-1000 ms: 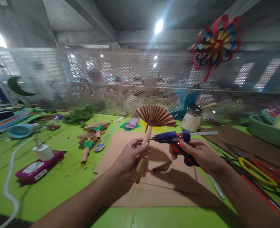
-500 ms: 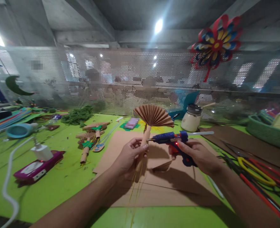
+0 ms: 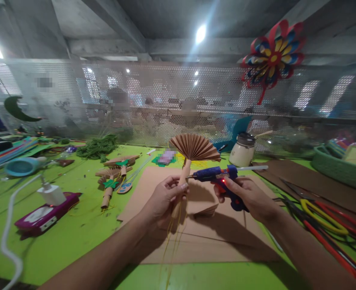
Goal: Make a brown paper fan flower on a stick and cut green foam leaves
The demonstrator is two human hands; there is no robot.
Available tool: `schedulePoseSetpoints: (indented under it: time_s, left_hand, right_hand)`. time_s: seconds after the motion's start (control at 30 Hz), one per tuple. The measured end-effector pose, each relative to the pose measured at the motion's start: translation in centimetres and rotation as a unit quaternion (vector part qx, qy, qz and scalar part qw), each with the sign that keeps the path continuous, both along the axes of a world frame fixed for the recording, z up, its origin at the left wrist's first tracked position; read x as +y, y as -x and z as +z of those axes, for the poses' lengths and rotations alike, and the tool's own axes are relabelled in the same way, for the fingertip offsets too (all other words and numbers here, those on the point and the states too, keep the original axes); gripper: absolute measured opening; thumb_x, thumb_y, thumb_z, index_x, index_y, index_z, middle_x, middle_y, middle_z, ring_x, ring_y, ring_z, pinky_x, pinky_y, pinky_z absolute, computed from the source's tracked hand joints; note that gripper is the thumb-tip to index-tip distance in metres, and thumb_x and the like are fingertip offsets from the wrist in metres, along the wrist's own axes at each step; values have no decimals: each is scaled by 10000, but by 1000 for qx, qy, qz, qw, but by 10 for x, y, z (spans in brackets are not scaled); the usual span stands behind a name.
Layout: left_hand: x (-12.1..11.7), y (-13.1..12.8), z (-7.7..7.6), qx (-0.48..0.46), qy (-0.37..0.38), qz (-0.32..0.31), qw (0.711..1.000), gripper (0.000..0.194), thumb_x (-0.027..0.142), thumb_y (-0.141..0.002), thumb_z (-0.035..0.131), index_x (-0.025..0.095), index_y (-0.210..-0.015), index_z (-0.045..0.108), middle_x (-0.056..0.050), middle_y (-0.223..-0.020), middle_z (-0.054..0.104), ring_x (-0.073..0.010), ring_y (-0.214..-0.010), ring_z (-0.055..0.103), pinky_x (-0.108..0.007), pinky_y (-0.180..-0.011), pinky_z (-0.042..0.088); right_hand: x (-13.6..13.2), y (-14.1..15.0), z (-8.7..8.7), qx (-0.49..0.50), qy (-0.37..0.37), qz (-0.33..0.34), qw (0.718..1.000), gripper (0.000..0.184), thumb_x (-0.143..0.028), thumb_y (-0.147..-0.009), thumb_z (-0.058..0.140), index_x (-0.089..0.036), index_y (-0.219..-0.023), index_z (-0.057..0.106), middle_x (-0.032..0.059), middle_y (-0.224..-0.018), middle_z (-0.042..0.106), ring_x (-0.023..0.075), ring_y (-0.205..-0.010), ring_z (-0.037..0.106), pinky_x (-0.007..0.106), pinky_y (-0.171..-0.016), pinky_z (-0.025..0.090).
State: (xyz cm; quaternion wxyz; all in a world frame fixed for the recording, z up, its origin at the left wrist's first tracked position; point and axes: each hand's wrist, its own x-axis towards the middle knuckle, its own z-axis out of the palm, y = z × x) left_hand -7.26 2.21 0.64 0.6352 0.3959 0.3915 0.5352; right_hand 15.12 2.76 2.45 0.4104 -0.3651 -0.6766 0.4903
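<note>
The left-hand grip (image 3: 165, 197) is closed around the rolled brown-paper handle (image 3: 185, 172) of a pleated brown-paper fan (image 3: 195, 146), above a flat tan sheet (image 3: 156, 251) on the lime-green worktop (image 3: 84, 237); the right-hand grip (image 3: 249, 194) wraps a dark-blue plastic glue gun (image 3: 214, 173), its metal nozzle (image 3: 190, 177) touching or just beside the handle.

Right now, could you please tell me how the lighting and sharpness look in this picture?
In the head view, the ceiling light glares with a streak; in that view, dark shadows cross the brown paper; also there, the folds of the paper fan read clearly, while details behind the mesh screen look hazy.
</note>
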Motion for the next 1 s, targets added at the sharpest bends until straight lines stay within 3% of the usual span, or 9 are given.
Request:
schedulePoseSetpoints:
  time_s: [1.0]
  left_hand:
    - [1, -1, 0, 11, 8, 5, 1000, 296, 167, -657, 761, 140, -909, 608, -6, -706, 626, -74, -611, 557, -164, -578, 437]
  right_hand:
    - [2, 1, -4, 48, 23, 13, 999, 384, -484, -849, 553, -122, -768, 653, 32, -667, 585, 120, -593, 523, 248, -573, 416]
